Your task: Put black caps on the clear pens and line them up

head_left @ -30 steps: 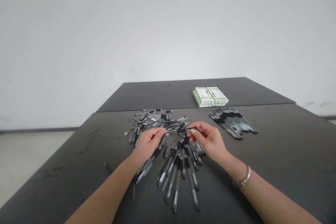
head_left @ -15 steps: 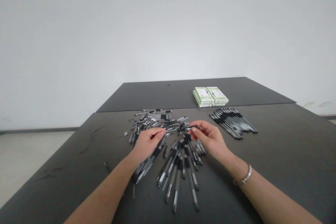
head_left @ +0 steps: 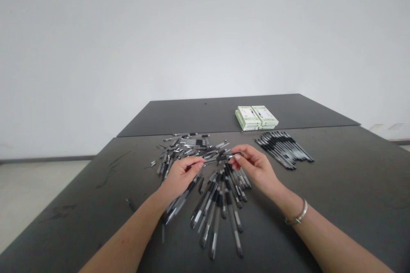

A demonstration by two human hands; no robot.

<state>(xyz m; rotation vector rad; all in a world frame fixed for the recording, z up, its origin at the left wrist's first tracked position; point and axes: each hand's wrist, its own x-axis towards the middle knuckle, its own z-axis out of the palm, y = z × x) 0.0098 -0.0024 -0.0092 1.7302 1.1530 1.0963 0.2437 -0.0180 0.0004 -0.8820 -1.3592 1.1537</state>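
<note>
Between my hands a pen (head_left: 221,158) with a clear barrel and black grip is held level above a heap of pens. My left hand (head_left: 182,175) pinches its barrel end between thumb and fingers. At the other end, my right hand (head_left: 254,167) has its fingertips closed around the dark cap end; whether the cap is seated is too small to tell. Below lies a fanned-out group of similar pens (head_left: 218,204), pointing toward me. Behind my left hand more loose pens and parts (head_left: 179,147) are scattered, partly hidden by the hand.
A neat row of black-gripped pens (head_left: 283,149) lies to the right. Green-and-white boxes (head_left: 258,118) are stacked farther back on the dark table (head_left: 336,187), past the seam. A single dark pen piece (head_left: 130,204) lies beside my left forearm.
Almost nothing differs. Both hands keep their grip on the same pen, with only a very slight shift of the left fingers and of the view.
</note>
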